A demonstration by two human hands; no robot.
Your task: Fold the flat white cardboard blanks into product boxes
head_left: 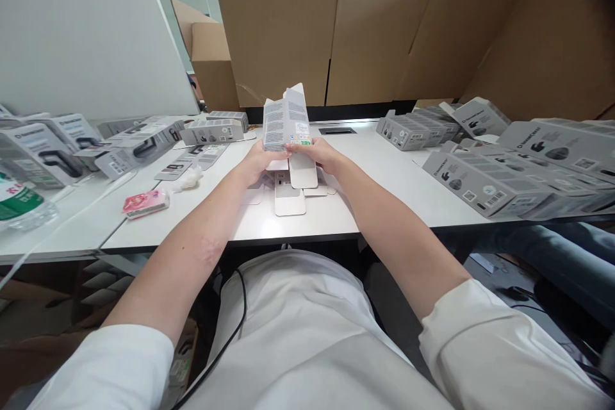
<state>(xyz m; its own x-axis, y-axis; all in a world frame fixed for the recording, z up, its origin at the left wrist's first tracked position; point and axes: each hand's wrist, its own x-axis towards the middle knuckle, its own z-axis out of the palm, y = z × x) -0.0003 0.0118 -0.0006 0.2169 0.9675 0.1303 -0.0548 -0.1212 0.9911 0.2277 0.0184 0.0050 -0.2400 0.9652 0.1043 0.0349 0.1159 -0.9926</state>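
Note:
Between my two hands, above the white table (379,195), is a grey and white printed carton (287,120) with its end flaps standing out. My left hand (259,161) is closed on the carton's lower left side. On its lower right, my right hand (319,152) grips near the bottom edge, thumb across the front. A white flap hangs down below the fingers. Under the hands lie flat carton pieces (289,205) with rounded tabs, partly covered by the held carton.
Grey product boxes (485,182) are stacked on the right, with more boxes (211,131) on the left. A pink packet (145,203) and a plastic bottle (22,205) stand at left. Large cardboard (283,25) rises behind the table. A black cable (235,333) hangs over my lap.

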